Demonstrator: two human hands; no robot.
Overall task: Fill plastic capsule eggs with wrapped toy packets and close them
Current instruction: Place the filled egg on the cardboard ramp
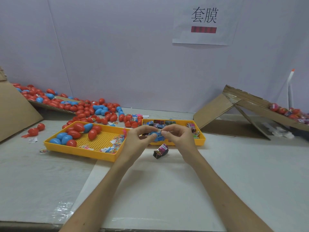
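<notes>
Both hands are up close together over the white table, just in front of two yellow trays. The left hand has its fingers curled round a blue egg. The egg is small, smooth and bright blue. The right hand pinches a shiny wrapper at the top of the egg with its thumb and first finger. The wrapper has tiny printed pictures on it. The fingers hide a lot, so it is hard to tell if the egg is shut or in two halves.

Just below the hands, a dark packet with pink and silver print lies on the table by itself.

The left tray has little holes in its floor. Red and blue eggs sit in its far corner, and small bright toy bits lie near its right side. The right tray holds more printed packets.

Behind the trays a big pile of eggs, mostly red, spreads over the table. A cardboard ramp on the right holds more wrapped things.
</notes>
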